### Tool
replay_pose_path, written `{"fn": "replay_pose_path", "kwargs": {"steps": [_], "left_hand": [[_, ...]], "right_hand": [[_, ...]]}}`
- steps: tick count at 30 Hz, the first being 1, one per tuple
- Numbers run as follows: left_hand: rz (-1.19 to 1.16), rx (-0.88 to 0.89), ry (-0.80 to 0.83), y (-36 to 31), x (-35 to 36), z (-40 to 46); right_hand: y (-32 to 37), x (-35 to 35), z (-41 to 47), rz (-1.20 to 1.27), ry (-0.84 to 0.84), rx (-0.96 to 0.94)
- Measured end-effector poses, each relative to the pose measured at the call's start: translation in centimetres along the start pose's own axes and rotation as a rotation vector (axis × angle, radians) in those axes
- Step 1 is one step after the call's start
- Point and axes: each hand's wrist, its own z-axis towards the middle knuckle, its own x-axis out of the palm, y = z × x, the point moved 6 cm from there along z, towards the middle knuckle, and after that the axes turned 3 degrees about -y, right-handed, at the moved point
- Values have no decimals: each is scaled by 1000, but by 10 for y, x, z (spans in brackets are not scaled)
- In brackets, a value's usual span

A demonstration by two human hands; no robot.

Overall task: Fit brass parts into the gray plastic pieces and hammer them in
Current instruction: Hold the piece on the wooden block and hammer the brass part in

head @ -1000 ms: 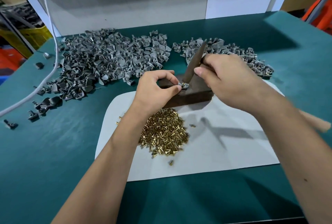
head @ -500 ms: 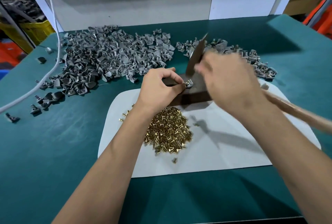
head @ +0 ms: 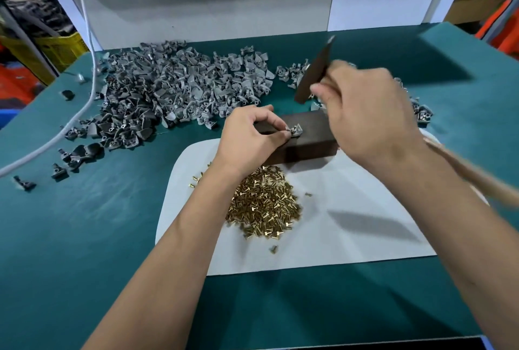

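Observation:
My left hand (head: 250,136) pinches a small gray plastic piece (head: 295,130) on top of a dark metal block (head: 306,142). My right hand (head: 368,113) grips a hammer; its dark head (head: 313,77) is raised above the block and tilted, and its wooden handle (head: 471,175) runs out to the right, blurred. A heap of brass parts (head: 264,203) lies on a white sheet (head: 351,234) just in front of the block. A big pile of gray plastic pieces (head: 174,91) covers the table's far left.
A smaller pile of gray pieces (head: 421,113) lies behind my right hand. The table top is green (head: 84,223). A white cable (head: 84,40) hangs down at the far left. A few loose gray pieces (head: 59,172) lie by the left edge.
The hammer head has lifted off the piece on the block and risen up and away. My left hand has kept holding the piece in place.

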Motion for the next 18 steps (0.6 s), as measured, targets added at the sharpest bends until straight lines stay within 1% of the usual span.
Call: {"fn": "replay_pose_path", "kwargs": {"steps": [1, 4, 5, 6, 7, 8, 9, 10, 12, 13, 15, 17, 18], "left_hand": [[11, 4, -2, 0, -1, 1], [25, 10, 10, -1, -1, 1], [29, 5, 11, -1, 0, 0], [31, -4, 10, -1, -1, 0], [30, -9, 11, -1, 0, 0], [26, -11, 9, 0, 0, 0], [26, -9, 4, 0, -1, 1], [30, -5, 0, 0, -1, 1], [38, 1, 1, 0, -1, 2], [36, -2, 4, -1, -1, 1], [30, -11, -1, -1, -1, 0], [29, -8, 6, 0, -1, 1], [30, -7, 7, 0, -1, 1]], "right_hand": [[2, 3, -3, 24, 8, 10], [3, 24, -11, -85, 276, 1], [3, 21, -7, -111, 286, -14], [2, 14, -3, -136, 249, -32], [1, 5, 2, -112, 150, -38], [0, -4, 3, -42, 42, -20], [0, -5, 3, 19, -5, 3], [0, 1, 1, 41, 29, 17], [-4, 23, -7, -2, 240, 62], [-8, 26, -9, -15, 292, 79], [-13, 17, -2, -71, 246, 61], [-13, 3, 1, -15, 40, 53], [-11, 2, 1, 29, 1, 50]]}}
